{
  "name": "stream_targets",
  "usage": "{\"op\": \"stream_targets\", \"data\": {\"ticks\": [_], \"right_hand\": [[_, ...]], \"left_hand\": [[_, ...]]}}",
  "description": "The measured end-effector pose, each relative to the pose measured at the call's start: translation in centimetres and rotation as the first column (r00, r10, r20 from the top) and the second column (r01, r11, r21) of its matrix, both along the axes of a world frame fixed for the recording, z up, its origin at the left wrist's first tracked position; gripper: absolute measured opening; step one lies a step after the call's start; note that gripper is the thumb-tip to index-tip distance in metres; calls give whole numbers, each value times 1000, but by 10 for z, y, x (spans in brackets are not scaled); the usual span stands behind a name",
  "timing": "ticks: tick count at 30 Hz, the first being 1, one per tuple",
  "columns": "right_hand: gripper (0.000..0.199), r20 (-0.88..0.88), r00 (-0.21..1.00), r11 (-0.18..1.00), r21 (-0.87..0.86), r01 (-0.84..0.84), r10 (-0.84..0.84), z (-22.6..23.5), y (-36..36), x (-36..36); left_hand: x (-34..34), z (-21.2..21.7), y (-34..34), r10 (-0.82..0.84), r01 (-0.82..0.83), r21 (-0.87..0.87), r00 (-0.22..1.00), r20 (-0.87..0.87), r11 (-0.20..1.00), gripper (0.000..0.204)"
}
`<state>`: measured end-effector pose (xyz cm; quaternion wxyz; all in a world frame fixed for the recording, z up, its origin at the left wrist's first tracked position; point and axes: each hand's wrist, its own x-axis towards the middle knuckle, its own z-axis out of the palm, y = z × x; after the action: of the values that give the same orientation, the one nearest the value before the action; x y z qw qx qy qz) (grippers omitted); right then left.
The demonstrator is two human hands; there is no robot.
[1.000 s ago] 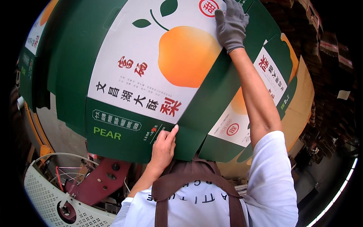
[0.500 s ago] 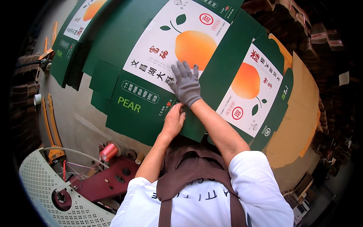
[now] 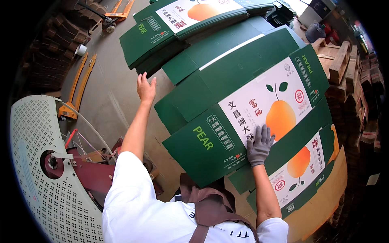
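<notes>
My gloved right hand [image 3: 259,146] lies flat, fingers spread, on the green flattened carton [image 3: 243,121]; bare left hand [image 3: 146,87] is open, gripping nothing.

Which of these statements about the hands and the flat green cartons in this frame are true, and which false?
1. The right hand wears a grey glove. True.
2. The left hand is gloved too. False: it is bare.
3. The right hand lies flat on the top flattened green carton, at the edge of its white pear panel. True.
4. The left hand grips a carton edge. False: it is raised, fingers spread, over the concrete floor beside the farther carton stack.
5. An orange pallet jack lies on the floor at left. True.
</notes>
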<state>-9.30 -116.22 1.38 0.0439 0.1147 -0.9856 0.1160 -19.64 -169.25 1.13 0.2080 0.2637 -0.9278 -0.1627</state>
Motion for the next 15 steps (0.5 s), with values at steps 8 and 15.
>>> {"op": "stream_targets", "data": {"ticks": [8,15], "right_hand": [[70,-22,999,999,32,-26,27,2,-10,-11],[72,-11,1000,999,45,17,-17,4,0,-3]], "left_hand": [[-75,-24,-13,-61,-2,402,988,142,916,63],[-100,41,-71,-72,171,-344,957,282,923,96]]}}
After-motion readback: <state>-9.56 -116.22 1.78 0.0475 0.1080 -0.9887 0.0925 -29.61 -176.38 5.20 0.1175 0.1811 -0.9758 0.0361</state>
